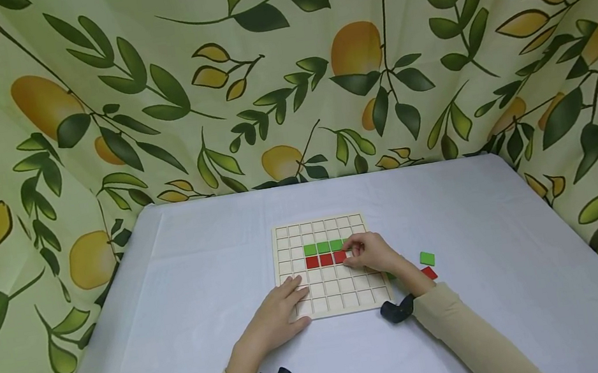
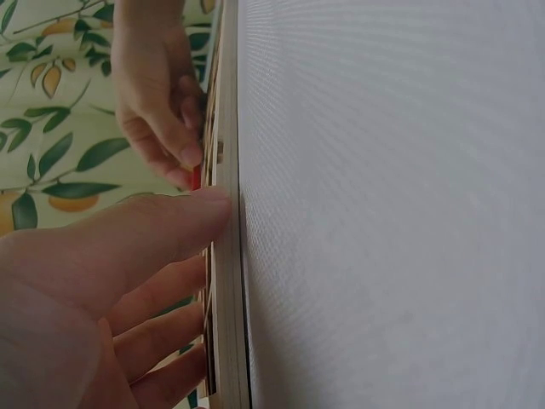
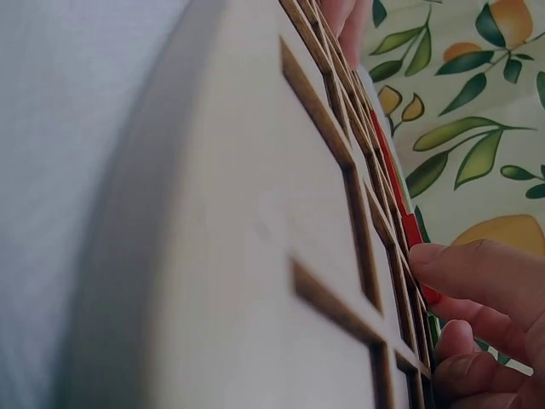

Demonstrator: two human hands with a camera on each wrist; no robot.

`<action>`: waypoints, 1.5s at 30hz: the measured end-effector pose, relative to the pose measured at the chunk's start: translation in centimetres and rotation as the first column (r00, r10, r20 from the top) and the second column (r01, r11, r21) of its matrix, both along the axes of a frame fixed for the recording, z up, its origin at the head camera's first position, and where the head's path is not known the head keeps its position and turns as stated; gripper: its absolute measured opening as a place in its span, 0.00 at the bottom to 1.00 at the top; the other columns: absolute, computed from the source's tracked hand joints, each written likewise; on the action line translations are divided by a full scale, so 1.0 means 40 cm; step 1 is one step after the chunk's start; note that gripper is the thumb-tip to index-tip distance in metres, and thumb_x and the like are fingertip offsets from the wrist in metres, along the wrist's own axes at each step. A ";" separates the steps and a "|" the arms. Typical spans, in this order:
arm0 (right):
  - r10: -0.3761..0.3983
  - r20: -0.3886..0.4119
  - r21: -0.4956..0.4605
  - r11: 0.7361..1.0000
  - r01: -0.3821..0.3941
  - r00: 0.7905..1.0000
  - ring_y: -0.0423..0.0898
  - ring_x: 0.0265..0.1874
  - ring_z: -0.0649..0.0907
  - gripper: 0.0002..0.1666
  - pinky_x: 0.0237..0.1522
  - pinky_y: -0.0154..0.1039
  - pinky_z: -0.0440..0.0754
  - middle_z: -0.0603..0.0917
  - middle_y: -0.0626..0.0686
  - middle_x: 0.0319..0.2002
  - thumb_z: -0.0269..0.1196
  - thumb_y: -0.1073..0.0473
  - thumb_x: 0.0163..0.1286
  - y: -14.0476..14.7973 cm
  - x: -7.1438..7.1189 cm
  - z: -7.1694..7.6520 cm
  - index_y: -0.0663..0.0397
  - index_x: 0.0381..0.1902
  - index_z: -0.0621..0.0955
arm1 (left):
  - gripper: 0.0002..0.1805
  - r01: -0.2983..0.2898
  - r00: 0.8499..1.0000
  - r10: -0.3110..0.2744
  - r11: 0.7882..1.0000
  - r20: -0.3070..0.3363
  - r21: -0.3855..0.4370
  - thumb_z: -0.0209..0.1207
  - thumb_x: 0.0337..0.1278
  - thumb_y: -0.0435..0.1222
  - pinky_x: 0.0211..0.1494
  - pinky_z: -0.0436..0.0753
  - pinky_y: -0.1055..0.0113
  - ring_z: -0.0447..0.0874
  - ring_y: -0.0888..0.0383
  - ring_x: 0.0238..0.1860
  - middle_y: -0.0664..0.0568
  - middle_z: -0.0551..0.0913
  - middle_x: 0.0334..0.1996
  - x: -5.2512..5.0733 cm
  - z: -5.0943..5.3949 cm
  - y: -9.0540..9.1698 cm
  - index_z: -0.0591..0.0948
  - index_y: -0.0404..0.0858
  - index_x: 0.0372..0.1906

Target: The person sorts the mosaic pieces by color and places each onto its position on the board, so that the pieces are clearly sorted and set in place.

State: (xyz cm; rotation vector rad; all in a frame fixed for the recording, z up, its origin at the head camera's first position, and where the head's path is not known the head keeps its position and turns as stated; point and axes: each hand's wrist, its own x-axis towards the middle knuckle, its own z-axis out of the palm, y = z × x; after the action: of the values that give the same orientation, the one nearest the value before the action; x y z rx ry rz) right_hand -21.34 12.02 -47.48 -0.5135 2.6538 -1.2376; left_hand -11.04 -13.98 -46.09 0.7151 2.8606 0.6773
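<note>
A pale wooden grid board [image 1: 342,302] lies on the table, with a row of green tiles [image 1: 323,247] directly behind a row of red tiles [image 1: 326,260]. My right hand [image 1: 374,254] is over the board's right half. Its thumb and finger pinch a red tile [image 3: 412,228], which stands tilted at the grid in the right wrist view. With fingers spread, my left hand [image 1: 274,314] rests on the board's front left corner. Its thumb [image 2: 183,223] touches the board's edge in the left wrist view.
Right of the board lie a loose green tile [image 1: 428,259] and a loose red tile [image 1: 430,272], the latter partly behind my right wrist. Another green tile [image 1: 391,276] peeks out beside the board under the right forearm. A leaf-patterned curtain [image 1: 284,85] surrounds the white table [image 1: 200,259].
</note>
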 end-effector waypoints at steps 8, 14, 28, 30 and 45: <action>0.002 0.001 -0.006 1.000 -0.002 1.000 0.39 0.20 0.68 0.15 0.22 0.27 0.66 0.72 0.47 0.20 0.71 0.62 0.55 0.001 0.001 -0.002 0.64 0.39 0.83 | 0.29 0.008 1.000 -0.008 1.000 -0.011 0.007 0.65 0.53 0.40 0.72 0.68 0.46 0.65 0.40 0.72 0.41 0.70 0.69 0.001 0.005 0.001 0.76 0.35 0.61; 0.003 -0.001 -0.010 1.000 -0.003 1.000 0.38 0.18 0.68 0.15 0.21 0.26 0.66 0.73 0.46 0.19 0.72 0.63 0.54 0.000 -0.002 -0.004 0.64 0.39 0.83 | 0.29 0.006 1.000 -0.006 1.000 -0.004 0.009 0.64 0.54 0.39 0.73 0.68 0.45 0.64 0.40 0.72 0.40 0.70 0.69 0.000 0.004 0.002 0.75 0.35 0.62; -0.001 0.002 -0.027 1.000 0.002 1.000 0.37 0.18 0.68 0.15 0.21 0.27 0.66 0.74 0.48 0.20 0.72 0.63 0.54 0.004 -0.002 0.000 0.64 0.39 0.83 | 0.29 -0.004 1.000 0.003 1.000 0.016 0.018 0.64 0.54 0.41 0.74 0.67 0.46 0.63 0.41 0.73 0.43 0.69 0.70 -0.001 -0.001 0.000 0.75 0.36 0.62; -0.006 0.008 -0.027 1.000 0.006 1.000 0.37 0.18 0.68 0.15 0.21 0.27 0.66 0.74 0.48 0.20 0.72 0.63 0.54 0.005 -0.001 0.001 0.64 0.39 0.83 | 0.29 -0.001 1.000 0.000 1.000 0.009 0.016 0.64 0.54 0.40 0.73 0.67 0.46 0.64 0.41 0.73 0.42 0.69 0.70 -0.001 0.000 0.000 0.76 0.36 0.62; -0.031 0.059 -0.025 0.999 0.033 0.998 0.39 0.20 0.68 0.15 0.21 0.26 0.65 0.71 0.46 0.21 0.72 0.62 0.54 0.014 0.004 0.004 0.62 0.39 0.83 | 0.29 0.015 0.999 -0.015 1.000 -0.046 0.015 0.65 0.54 0.41 0.71 0.70 0.47 0.66 0.40 0.71 0.41 0.71 0.68 0.001 -0.002 -0.002 0.76 0.36 0.61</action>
State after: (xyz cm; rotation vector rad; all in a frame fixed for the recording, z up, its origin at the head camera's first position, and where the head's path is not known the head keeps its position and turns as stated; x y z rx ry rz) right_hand -21.18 12.57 -47.33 -0.4332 2.6105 -1.2774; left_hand -11.01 -14.07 -46.18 0.7633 2.8912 0.6898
